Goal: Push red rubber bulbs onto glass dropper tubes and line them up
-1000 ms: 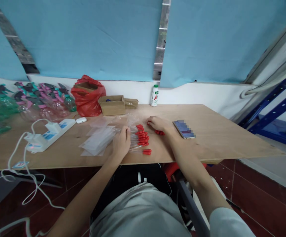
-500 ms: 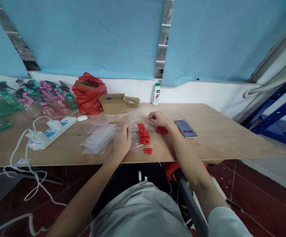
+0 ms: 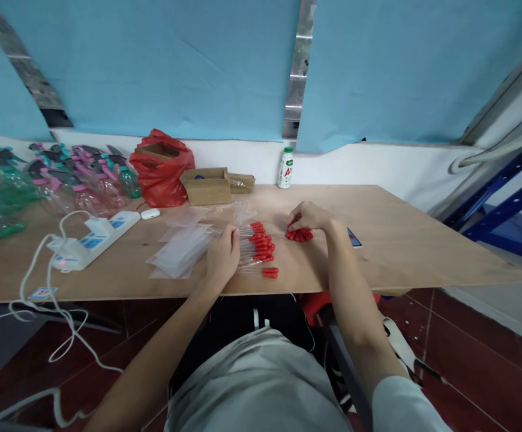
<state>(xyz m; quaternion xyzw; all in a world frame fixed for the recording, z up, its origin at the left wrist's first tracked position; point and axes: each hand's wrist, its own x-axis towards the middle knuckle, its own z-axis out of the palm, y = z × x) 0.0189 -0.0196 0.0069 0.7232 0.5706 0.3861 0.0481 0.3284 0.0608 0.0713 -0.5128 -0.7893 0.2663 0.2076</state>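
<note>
we see the droppers [image 3: 263, 245] lying on the table [image 3: 423, 255] in front of the person, red ends pointing right; their clear stems run left behind the left hand [image 3: 224, 255], so we cannot follow them to the tips. they overlap too much for us to count. one small group lies apart, nearer the table's front edge. the left hand is curled at the stems, thumb near the forefinger, and we cannot tell whether it grips any. the right hand [image 3: 297, 225] is bent down over the red bulbs [image 3: 301, 235], fingertips touching them; its own fingers hide whether one is pinched, so we cannot tell. we cannot make out whether these bulbs have stems.

left of the left hand lie the bags [image 3: 182, 255], clear and stacked askew, partly covered by it. the right forearm hides most of the phone [image 3: 354, 238], leaving us one corner. farther back, the box [image 3: 206, 187] shows a bit of blue inside, too small to name. the spray bottles [image 3: 85, 186] blur together and run off the left edge.
</note>
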